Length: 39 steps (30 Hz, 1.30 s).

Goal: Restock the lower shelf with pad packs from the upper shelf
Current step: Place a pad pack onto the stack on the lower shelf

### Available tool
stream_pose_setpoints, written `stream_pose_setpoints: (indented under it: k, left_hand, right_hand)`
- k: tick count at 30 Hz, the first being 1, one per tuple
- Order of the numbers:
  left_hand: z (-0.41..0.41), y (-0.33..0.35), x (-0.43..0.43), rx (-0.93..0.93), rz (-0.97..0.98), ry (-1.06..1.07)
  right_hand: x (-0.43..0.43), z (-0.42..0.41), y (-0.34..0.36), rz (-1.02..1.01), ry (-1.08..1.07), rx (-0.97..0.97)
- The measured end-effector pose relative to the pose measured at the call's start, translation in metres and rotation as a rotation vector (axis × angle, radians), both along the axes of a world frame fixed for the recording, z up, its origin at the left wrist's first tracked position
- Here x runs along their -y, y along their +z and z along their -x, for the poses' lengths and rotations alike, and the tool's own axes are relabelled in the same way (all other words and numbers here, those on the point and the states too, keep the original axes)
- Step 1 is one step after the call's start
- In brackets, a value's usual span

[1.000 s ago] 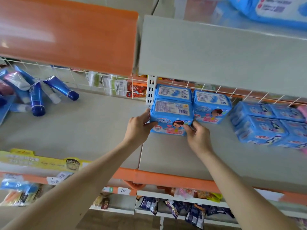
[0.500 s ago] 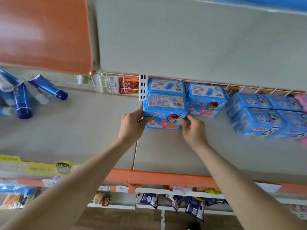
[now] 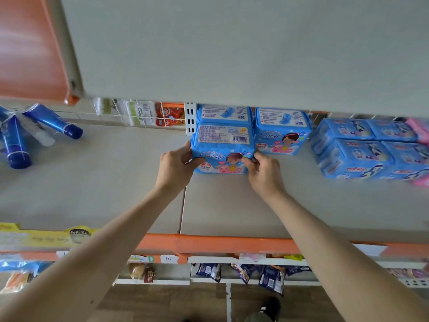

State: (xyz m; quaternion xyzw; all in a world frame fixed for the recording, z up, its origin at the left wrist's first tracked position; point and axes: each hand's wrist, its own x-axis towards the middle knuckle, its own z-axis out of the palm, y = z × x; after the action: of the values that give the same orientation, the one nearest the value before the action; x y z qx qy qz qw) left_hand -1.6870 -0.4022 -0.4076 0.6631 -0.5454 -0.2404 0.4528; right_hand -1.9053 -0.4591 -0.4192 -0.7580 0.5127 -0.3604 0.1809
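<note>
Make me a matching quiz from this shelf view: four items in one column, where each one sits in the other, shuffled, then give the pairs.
1. blue pad pack with barcode
2. dark blue tubes
3. pink pack
4. dark snack packets

A. far left of the shelf
B. gripped between left hand and right hand
C. under that shelf
D. far right edge

Pairs: 1-B, 2-A, 3-D, 4-C

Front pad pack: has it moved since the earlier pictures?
No. The front pad pack keeps its left edge at the white slotted upright; the camera shifted.
</note>
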Motion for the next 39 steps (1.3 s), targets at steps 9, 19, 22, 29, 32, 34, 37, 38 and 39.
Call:
stream_pose_setpoints:
  k: [9,19,22,29,32,34,37,38,39]
  left_hand:
    - [0.008,0.005,-0.003,-0.005,-0.033,0.03]
    - [0.021,0.038,-0.052,0.167,0.109,0.151]
    - [0.021,0.044,-0.073,0.294,0.225,0.063]
    - [0.026,0.055,-0.094,0.466,0.272,-0.125]
    - [0.037,0.057,-0.104,0.496,0.308,-0.179]
    - [0.045,0.059,-0.111,0.491,0.344,-0.221]
    - [0.057,0.064,-0.118,0.484,0.338,-0.228]
    - [0.061,0.067,-0.121,0.477,0.337,-0.228]
    - [0.066,0.071,-0.123,0.472,0.344,-0.227]
  right_hand:
    - [-0.003,-0.004,0.008,-0.179,-0.064,0.021]
    - [-0.042,0.008,0.042,-0.377,-0.094,-0.01]
    - [-0.071,0.012,0.055,-0.286,-0.064,0.007]
    - [-0.122,0.015,0.077,-0.115,0.048,0.01]
    - [-0.139,0.012,0.083,-0.05,0.056,0.019]
    - [-0.149,0.013,0.086,0.0,0.058,0.017]
    - [-0.159,0.02,0.092,0.035,0.061,-0.015]
    - [-0.161,0.024,0.096,0.041,0.061,-0.023]
    - [-0.162,0.029,0.099,0.056,0.062,-0.027]
